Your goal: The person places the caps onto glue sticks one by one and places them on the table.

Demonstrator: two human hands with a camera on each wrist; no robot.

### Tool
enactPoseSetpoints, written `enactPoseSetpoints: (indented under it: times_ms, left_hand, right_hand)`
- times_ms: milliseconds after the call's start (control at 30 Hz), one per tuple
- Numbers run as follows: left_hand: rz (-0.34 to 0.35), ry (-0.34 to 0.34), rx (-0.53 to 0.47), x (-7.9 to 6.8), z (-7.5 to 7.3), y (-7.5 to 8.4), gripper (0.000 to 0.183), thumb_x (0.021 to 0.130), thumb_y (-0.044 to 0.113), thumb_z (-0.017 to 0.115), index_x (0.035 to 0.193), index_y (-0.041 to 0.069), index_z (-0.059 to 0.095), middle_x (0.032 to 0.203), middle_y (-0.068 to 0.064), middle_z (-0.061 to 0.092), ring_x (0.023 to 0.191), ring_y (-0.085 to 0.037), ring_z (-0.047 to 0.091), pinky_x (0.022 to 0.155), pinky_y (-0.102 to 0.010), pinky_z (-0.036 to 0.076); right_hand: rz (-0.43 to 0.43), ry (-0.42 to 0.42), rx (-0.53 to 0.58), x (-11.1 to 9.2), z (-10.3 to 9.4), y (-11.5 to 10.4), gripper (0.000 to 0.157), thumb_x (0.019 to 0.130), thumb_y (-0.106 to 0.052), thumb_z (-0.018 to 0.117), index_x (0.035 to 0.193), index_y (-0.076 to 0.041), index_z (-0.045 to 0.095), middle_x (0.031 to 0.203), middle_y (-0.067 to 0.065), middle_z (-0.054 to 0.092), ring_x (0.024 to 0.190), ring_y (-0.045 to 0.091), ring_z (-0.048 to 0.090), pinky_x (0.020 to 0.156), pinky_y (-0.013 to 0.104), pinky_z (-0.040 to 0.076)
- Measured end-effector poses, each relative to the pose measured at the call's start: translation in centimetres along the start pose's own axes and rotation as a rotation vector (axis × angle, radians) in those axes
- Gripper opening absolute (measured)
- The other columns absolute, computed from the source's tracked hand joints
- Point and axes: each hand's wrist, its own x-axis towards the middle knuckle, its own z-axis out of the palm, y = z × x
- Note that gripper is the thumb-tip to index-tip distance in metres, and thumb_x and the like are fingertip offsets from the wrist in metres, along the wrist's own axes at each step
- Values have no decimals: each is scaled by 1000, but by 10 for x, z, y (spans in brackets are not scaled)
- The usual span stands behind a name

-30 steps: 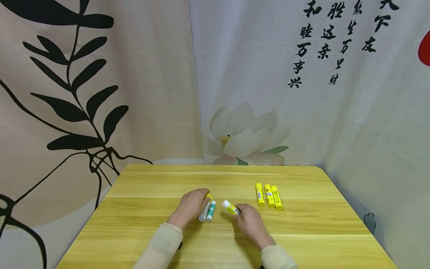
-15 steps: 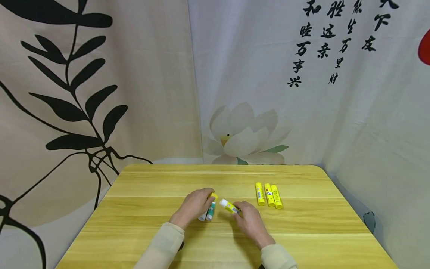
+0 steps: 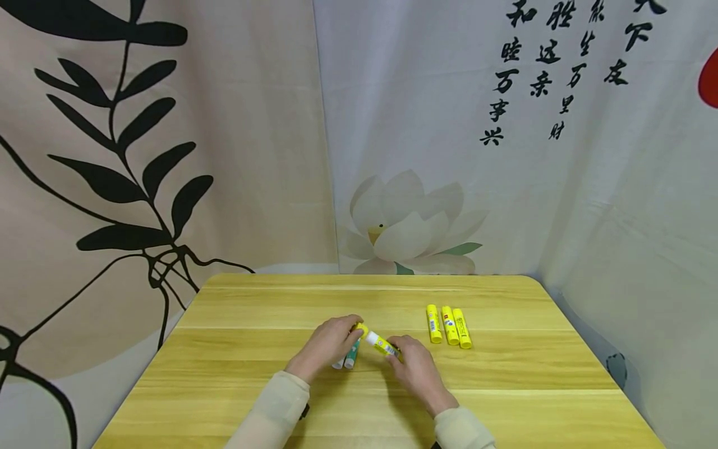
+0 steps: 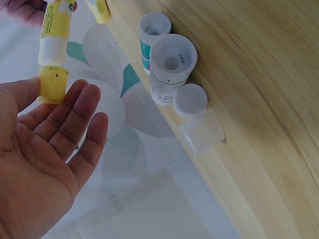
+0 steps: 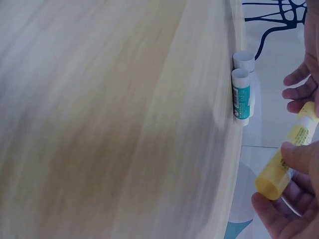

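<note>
Between thumb and fingers, my left hand (image 3: pixel 325 346) pinches a yellow cap (image 4: pixel 53 83). My right hand (image 3: pixel 417 371) grips a yellow glue stick (image 3: pixel 384 344), tilted, its white end pointing at the left hand. In the left wrist view that white end meets the cap's edge; whether it sits inside cannot be told. Below the left hand, a teal-labelled glue stick (image 5: pixel 241 102) and a wider white glue stick (image 4: pixel 169 69) lie side by side on the table. Beside them, in the left wrist view, are a small white round piece (image 4: pixel 191 100) and a translucent cap (image 4: pixel 202 133).
Three yellow glue sticks lie in a row at the table's back right: one (image 3: pixel 434 324) slightly apart, another (image 3: pixel 449 326) and a third (image 3: pixel 462 329) close together. The wooden table (image 3: pixel 252 299) backs onto a printed curtain (image 3: pixel 269 156).
My left hand has moved a little to the right with the yellow cap, up to the glue stick's white end. The right hand has barely moved.
</note>
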Motion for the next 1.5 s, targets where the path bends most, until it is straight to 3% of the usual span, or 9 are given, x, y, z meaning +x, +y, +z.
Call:
enactPoseSetpoints:
  times_ms: [233,767,1067,1500]
  left_hand:
    - [-7,-23,-32,1,2,1,31,102,20,57,126,0,62,89,0,66,63,-4,50,59,-24,46]
    - [12,-78,-90,2,4,-1,28,105,17,52,126,2,62,97,-5,68,62,-5,48,61,-24,46]
    - [38,-78,-63,2,5,1,29,105,15,51,127,1,62,103,-6,69,64,-3,50,68,-25,49]
    - [105,-70,-78,3,7,0,26,104,12,51,125,1,63,82,1,63,59,-3,43,60,-22,44]
  right_hand:
    - [0,-3,7,0,-1,-2,28,89,-9,74,116,-2,68,100,5,67,90,18,61,77,41,53]
    - [-24,-14,7,-1,-3,-3,29,89,-8,73,116,0,67,101,5,67,89,18,61,76,39,53]
    - [-55,-32,0,-2,-4,-3,29,90,-8,72,117,1,67,99,5,66,86,17,60,73,35,53]
    - [-106,-63,-7,1,-6,-4,26,94,-10,68,117,1,66,99,6,67,87,16,60,72,35,53]
